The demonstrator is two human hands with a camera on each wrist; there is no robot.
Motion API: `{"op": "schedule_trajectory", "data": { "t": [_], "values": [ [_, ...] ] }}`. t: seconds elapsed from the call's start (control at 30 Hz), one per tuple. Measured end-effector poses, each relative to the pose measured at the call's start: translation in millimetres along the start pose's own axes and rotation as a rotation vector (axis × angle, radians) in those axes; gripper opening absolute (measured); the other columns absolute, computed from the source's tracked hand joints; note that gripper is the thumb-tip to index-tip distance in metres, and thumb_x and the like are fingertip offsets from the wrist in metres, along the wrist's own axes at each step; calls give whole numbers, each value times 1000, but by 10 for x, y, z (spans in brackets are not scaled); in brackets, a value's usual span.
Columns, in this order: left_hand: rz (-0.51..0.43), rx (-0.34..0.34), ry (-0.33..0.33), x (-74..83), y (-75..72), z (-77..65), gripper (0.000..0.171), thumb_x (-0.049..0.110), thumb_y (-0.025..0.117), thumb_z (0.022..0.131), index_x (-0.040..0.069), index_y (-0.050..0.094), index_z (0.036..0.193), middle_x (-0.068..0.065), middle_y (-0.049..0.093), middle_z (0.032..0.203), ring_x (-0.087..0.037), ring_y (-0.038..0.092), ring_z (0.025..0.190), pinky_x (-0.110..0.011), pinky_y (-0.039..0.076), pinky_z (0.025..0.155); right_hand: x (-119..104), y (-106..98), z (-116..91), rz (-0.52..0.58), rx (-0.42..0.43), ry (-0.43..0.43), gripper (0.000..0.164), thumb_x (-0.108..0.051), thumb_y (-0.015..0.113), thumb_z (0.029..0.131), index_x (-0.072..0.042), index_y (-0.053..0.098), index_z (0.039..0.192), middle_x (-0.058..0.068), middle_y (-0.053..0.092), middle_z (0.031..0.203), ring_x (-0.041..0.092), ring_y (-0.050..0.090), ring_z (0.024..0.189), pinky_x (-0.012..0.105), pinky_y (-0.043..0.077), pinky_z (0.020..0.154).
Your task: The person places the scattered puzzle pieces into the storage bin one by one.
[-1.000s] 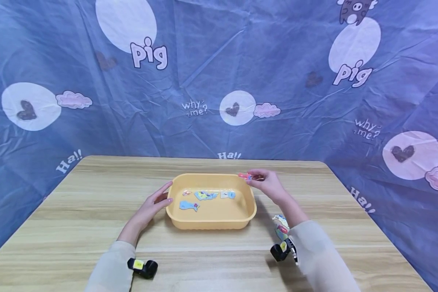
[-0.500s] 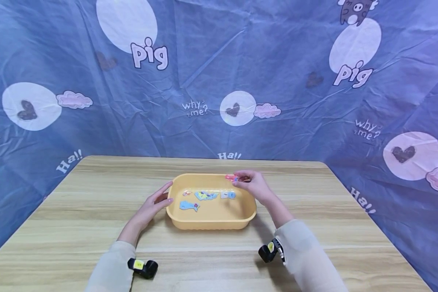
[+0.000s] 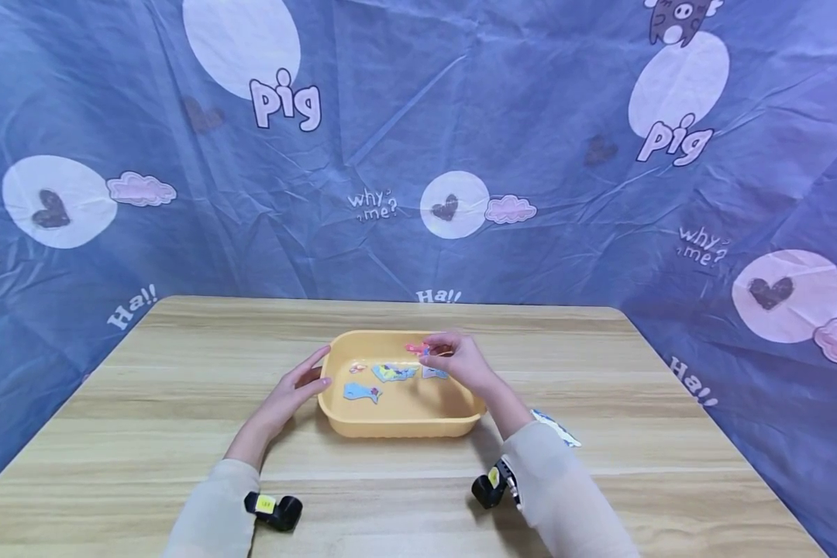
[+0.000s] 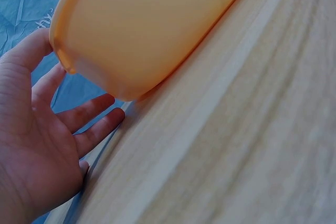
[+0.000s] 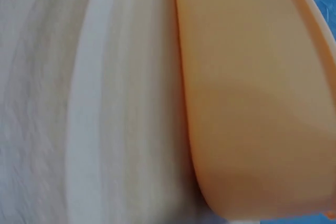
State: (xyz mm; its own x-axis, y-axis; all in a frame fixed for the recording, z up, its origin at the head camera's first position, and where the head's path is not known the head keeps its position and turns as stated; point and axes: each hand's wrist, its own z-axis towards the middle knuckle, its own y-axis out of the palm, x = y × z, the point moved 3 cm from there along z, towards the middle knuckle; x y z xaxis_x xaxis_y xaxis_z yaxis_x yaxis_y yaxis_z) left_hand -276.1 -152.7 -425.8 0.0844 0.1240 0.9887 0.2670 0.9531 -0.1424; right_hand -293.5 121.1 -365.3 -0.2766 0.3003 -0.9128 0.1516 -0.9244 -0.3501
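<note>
A shallow yellow plastic tub (image 3: 404, 428) stands on the table, with several flat, colourful cutouts on its bottom. Among them are a blue fish-shaped piece (image 3: 361, 393), a blue and yellow piece (image 3: 394, 373) and a small orange one (image 3: 358, 368). My left hand (image 3: 289, 399) rests on the tub's left rim, fingers spread and thumb at the edge; the left wrist view shows its fingertips at the yellow wall (image 4: 147, 30). My right hand (image 3: 460, 362) pinches a small pink and blue cutout (image 3: 416, 349) over the back of the tub. The right wrist view shows neither that hand nor the cutout.
A colourful flat piece (image 3: 556, 428) lies on the wooden table (image 3: 202, 372) beside my right forearm, partly hidden by the sleeve. Behind the table hangs a blue printed cloth (image 3: 363, 256). Each wrist carries a small black camera (image 3: 273, 511).
My right hand has moved left from the tub's back right rim to over its inside, carrying the pink and blue cutout. My left hand and the tub stay in place.
</note>
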Motion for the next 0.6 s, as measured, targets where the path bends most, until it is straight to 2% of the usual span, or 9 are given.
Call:
{"op": "schedule_trajectory", "data": {
  "t": [0.17, 0.33, 0.6],
  "values": [
    [0, -5, -1, 6, -2, -7, 57, 20, 55, 84, 18, 30, 135, -16, 34, 132, -29, 32, 118, -47, 22, 96, -6, 97, 9, -8, -46, 41, 31, 1, 67, 71, 11, 58, 98, 11, 59, 79, 21, 54, 74, 22, 46, 61],
    [2, 5, -3, 6, -15, -12, 56, 19, 54, 84, 18, 30, 135, -16, 35, 131, -29, 33, 118, -47, 22, 95, -13, 155, 46, -40, -87, 53, 31, 3, 64, 71, 15, 56, 98, 17, 59, 81, 28, 54, 78, 24, 45, 61],
    [-11, 4, -19, -4, -12, -2, 59, 25, 57, 83, 21, 30, 135, -15, 35, 131, -28, 33, 118, -47, 22, 96, 41, 227, 82, -113, -96, 63, 30, 2, 65, 70, 11, 59, 98, 11, 60, 82, 16, 52, 73, 22, 44, 63]
  ]
}}
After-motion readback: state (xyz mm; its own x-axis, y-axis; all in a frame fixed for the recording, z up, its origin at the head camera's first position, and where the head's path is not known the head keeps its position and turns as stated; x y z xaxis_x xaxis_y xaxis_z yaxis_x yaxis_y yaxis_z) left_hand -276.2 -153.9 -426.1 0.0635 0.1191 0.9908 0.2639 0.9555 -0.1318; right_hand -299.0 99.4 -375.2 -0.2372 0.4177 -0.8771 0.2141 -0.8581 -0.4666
